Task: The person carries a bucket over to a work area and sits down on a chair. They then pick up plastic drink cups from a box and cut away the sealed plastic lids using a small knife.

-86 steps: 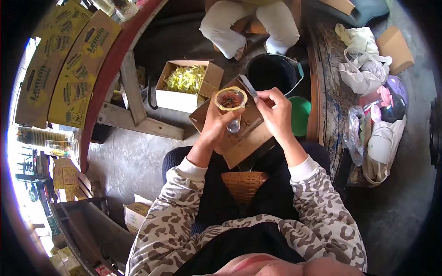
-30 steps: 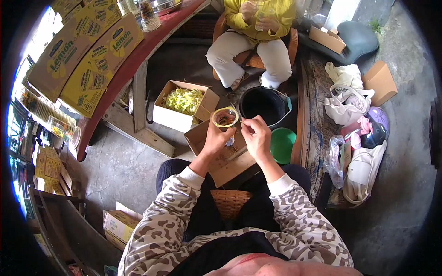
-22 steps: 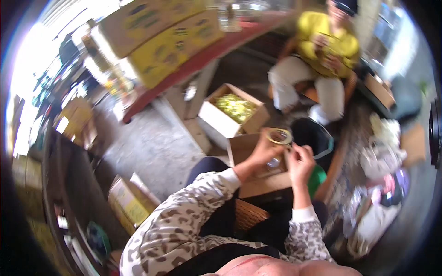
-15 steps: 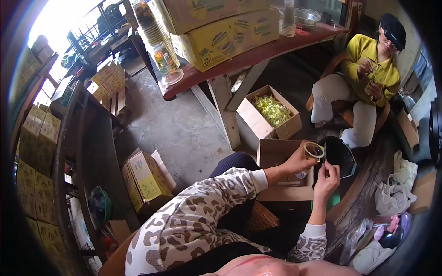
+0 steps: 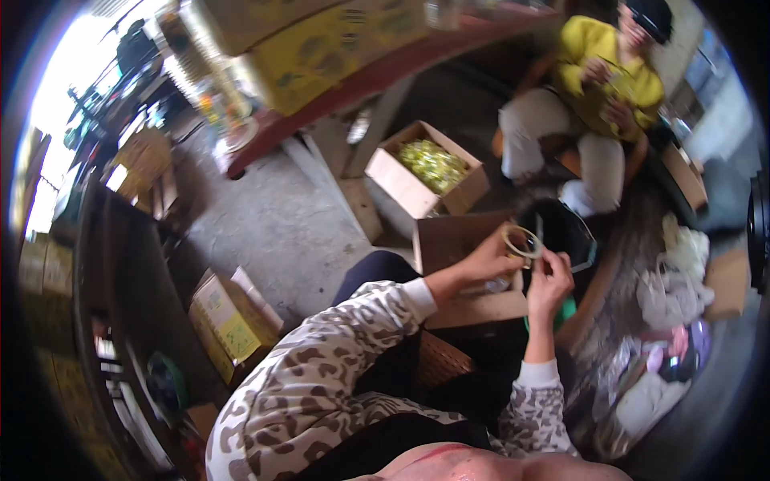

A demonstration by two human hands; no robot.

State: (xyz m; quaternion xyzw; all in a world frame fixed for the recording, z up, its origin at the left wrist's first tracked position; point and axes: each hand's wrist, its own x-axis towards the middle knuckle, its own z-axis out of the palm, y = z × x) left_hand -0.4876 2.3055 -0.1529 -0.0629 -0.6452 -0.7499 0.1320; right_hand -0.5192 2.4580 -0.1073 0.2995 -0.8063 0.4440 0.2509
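My left hand [image 5: 495, 255] is wrapped round a clear plastic cup [image 5: 523, 242] with a yellowish rim, held above an open cardboard box [image 5: 473, 311]. Close against the cup's right side, my right hand [image 5: 552, 280] pinches a thin blade-like tool [image 5: 539, 228] that points upward. Motion blur hides the cup's contents. The dark bucket [image 5: 581, 252] lies just beyond my right hand, and part of a green basin [image 5: 566, 309] shows below it.
A carton of yellow-green strips [image 5: 393, 172] stands ahead. Beyond it sits a person in a yellow top [image 5: 577, 48]. Yellow cartons [image 5: 305, 68] rest on the red table [image 5: 361, 76] at upper left. White bags [image 5: 674, 293] lie at right, an opened carton [image 5: 228, 325] at left.
The view has swung left, then partly back right, shifting the surroundings across the picture. The blade, earlier aslant and apart from the cup, is now beside its rim. Both hands keep their holds.
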